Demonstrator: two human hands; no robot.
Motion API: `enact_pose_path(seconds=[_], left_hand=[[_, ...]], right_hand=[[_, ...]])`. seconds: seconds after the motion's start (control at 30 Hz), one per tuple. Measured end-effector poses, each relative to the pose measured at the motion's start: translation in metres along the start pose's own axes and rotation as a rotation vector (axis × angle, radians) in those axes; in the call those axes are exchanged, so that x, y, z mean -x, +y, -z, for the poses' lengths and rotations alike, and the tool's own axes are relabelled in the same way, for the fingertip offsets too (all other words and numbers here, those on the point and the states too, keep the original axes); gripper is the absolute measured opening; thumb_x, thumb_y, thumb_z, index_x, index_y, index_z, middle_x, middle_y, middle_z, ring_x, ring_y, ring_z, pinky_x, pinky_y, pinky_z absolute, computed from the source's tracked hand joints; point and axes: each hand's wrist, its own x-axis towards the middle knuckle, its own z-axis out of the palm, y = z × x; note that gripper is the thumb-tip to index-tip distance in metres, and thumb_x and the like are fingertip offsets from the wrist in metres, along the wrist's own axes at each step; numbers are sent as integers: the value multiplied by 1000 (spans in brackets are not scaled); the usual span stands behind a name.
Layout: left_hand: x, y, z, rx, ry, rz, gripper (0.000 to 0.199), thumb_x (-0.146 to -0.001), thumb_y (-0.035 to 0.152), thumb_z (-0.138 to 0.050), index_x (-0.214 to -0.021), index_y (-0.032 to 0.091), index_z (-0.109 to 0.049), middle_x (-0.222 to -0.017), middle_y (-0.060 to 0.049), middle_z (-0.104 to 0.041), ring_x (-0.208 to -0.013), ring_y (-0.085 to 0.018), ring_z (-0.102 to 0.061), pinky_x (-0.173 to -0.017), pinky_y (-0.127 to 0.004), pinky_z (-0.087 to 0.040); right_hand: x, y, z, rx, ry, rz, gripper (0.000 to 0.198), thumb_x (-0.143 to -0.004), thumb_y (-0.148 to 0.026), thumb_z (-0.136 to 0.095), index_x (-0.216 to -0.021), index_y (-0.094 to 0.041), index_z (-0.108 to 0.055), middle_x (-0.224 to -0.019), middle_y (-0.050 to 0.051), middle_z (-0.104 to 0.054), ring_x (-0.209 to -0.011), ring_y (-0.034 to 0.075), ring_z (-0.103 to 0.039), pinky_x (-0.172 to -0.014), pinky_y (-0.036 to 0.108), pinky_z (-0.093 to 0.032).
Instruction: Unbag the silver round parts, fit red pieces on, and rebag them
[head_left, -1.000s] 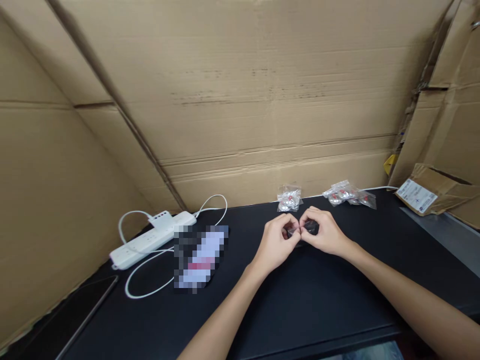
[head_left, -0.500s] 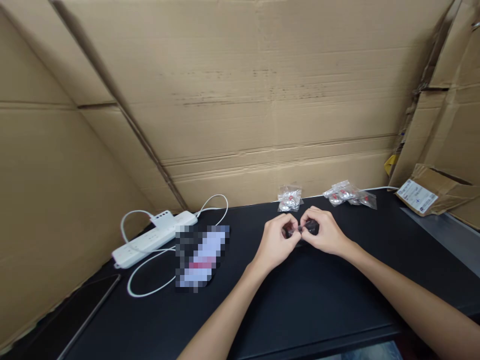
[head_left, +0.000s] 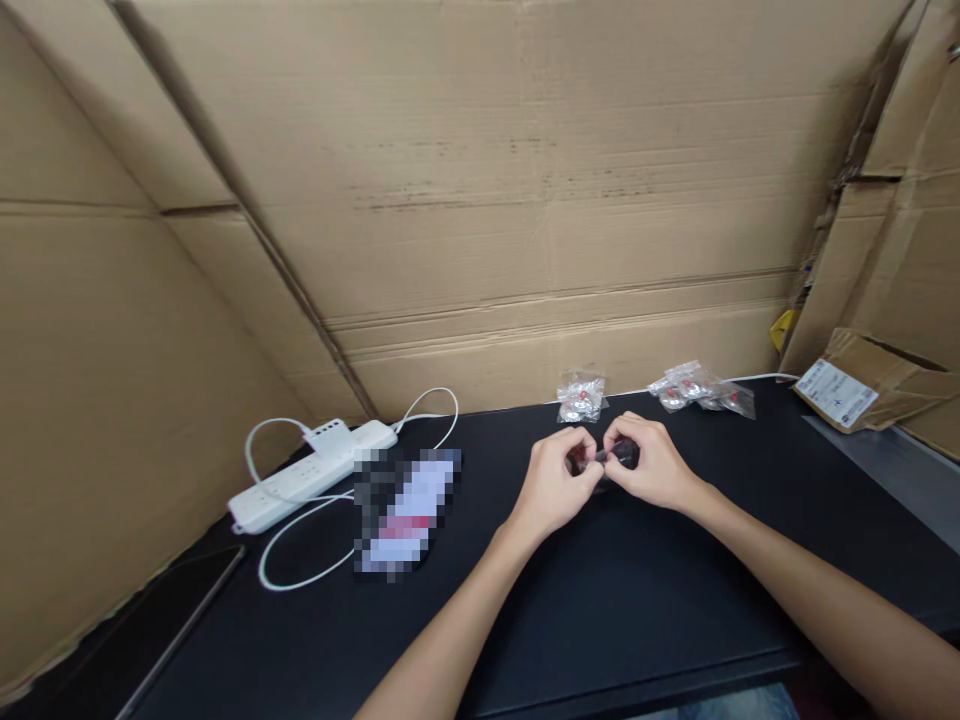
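My left hand [head_left: 555,476] and my right hand [head_left: 646,462] meet above the black desk, thumbs and forefingers curled into pinches with the fingertips almost touching. Between them is what looks like a small clear plastic bag [head_left: 604,455], gripped from both sides at its edge. Most of it is hidden by the fingers, and its contents cannot be made out. Just beyond the hands lies a clear packet [head_left: 580,397] with silvery and red bits inside. Several similar packets [head_left: 699,388] are heaped farther right, against the cardboard wall.
Tall cardboard panels [head_left: 480,190] enclose the black desk [head_left: 615,620]. On the left are a white power strip [head_left: 307,475] with a looping white cable, a pixelated object [head_left: 409,515] and a dark flat device [head_left: 180,620]. An open cardboard box [head_left: 862,380] with a label stands right.
Both hands keep nearly the same pinched pose, with only slight finger movement. The whole view has shifted by a small amount.
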Motion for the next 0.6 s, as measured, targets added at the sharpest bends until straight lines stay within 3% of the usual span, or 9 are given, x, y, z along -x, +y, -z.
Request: enact_pose_path(seconds=[0.6], left_hand=[[-1, -2, 1, -28, 12, -9, 8, -68, 12, -53, -65, 18, -51, -60, 5, -48, -55, -9, -43, -54, -21, -34]], right_hand=[[-1, 6, 4, 50, 13, -22, 14, -63, -7, -58, -69, -20, -54, -69, -1, -56, -68, 15, -52, -63, 26, -39]])
